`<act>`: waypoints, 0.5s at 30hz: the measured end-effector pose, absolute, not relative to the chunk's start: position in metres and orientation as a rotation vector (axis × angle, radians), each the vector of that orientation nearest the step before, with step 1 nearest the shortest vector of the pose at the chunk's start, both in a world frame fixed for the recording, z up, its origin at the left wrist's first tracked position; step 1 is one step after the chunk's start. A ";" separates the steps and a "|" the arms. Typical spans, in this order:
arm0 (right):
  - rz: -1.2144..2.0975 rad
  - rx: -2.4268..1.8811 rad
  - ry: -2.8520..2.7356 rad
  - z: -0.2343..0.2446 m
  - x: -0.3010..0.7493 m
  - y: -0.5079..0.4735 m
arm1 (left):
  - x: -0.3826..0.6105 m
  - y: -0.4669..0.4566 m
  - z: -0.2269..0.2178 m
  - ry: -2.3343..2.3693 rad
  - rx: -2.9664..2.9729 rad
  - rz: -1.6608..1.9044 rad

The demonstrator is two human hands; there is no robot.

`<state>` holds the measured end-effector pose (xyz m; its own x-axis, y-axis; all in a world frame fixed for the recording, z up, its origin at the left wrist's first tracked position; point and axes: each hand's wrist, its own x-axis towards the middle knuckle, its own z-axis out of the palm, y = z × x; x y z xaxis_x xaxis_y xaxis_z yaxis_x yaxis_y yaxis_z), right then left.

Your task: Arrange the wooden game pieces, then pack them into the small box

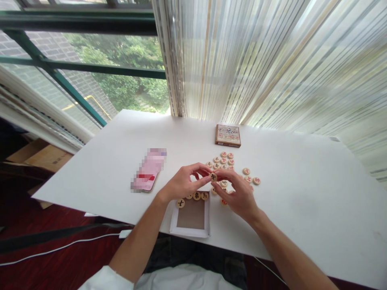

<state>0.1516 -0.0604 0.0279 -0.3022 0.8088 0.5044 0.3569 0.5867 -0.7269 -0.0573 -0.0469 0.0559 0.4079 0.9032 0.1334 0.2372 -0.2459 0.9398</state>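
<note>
Between the fingertips of my left hand [183, 182] and my right hand [240, 193] is a round xiangqi piece [213, 177] with a black character facing me. Both hands pinch it above the table. Under my left hand lies an open shallow white box tray [190, 232]. Several black-lettered pieces, among them one at its left corner [180, 203] and one at its right [204, 195], sit along its far end. Rows of pieces with red and black characters [223, 160] lie beyond and beneath my hands, some of them hidden.
A printed box lid [228, 135] lies near the far edge of the white table [296, 193]. To the left is a pink-screened phone [149, 169]. Loose red-lettered pieces [248, 179] lie right of the rows. A striped curtain [236, 60] and window stand behind.
</note>
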 end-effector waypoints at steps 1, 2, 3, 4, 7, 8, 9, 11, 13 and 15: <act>0.618 -0.935 -1.910 0.028 0.151 -0.061 | -0.058 -0.047 0.055 0.996 1.723 0.892; 0.621 -0.934 -1.919 0.028 0.151 -0.061 | -0.059 -0.047 0.053 0.992 1.722 0.891; 0.626 -0.937 -1.922 0.029 0.151 -0.061 | -0.060 -0.047 0.052 0.988 1.724 0.890; 0.636 -0.944 -1.918 0.029 0.150 -0.062 | -0.061 -0.047 0.052 0.986 1.728 0.891; 0.712 -0.968 -1.863 0.028 0.148 -0.063 | -0.062 -0.047 0.052 0.996 1.739 0.897; 0.747 -0.974 -1.843 0.028 0.148 -0.063 | -0.062 -0.048 0.053 1.002 1.741 0.896; 0.783 -0.978 -1.825 0.028 0.147 -0.063 | -0.062 -0.048 0.053 1.005 1.742 0.893; 0.853 -0.979 -1.797 0.027 0.147 -0.063 | -0.062 -0.049 0.055 0.997 1.746 0.873; 0.920 -0.980 -1.770 0.027 0.146 -0.063 | -0.062 -0.050 0.055 0.982 1.753 0.851; 0.972 -0.986 -1.737 0.027 0.146 -0.064 | -0.062 -0.051 0.055 0.982 1.759 0.837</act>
